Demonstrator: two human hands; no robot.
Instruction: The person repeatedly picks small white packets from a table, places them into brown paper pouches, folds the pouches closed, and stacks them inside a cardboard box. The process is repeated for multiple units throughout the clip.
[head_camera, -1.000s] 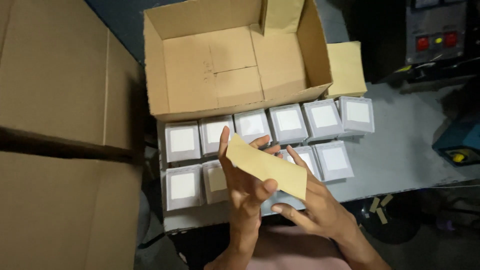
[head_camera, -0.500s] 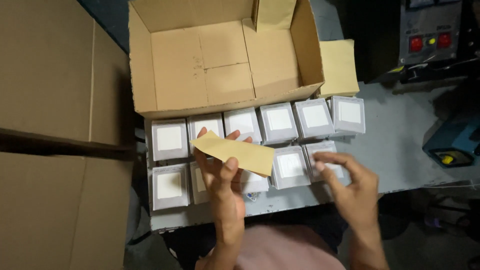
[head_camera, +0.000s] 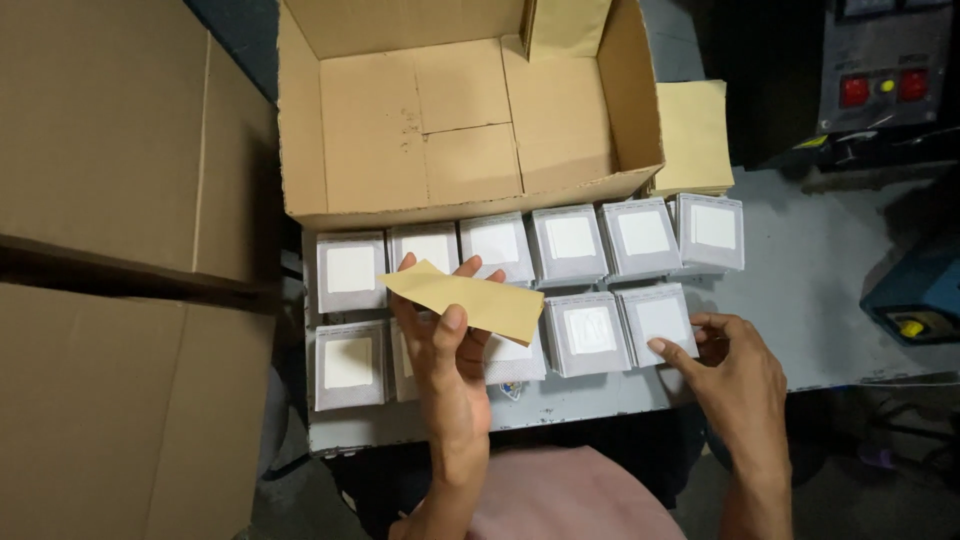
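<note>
My left hand (head_camera: 447, 340) holds a tan cardboard strip (head_camera: 463, 299) flat above the front row of small grey boxes with white labels. My right hand (head_camera: 728, 365) rests its fingertips on the rightmost front-row grey box (head_camera: 656, 318), nothing held in it. A back row of several grey boxes (head_camera: 572, 240) lines up against an open empty cardboard carton (head_camera: 460, 110). More grey boxes (head_camera: 348, 362) sit at the front left.
A stack of tan sheets (head_camera: 693, 135) lies right of the carton. Large closed cardboard cartons (head_camera: 110, 250) fill the left. A dark machine with red buttons (head_camera: 880, 85) and a blue device (head_camera: 915, 295) stand at the right of the grey table (head_camera: 820, 270).
My right hand let go of the strip and moved right onto the rightmost front-row box. My left hand keeps the strip, now held lower and further left.
</note>
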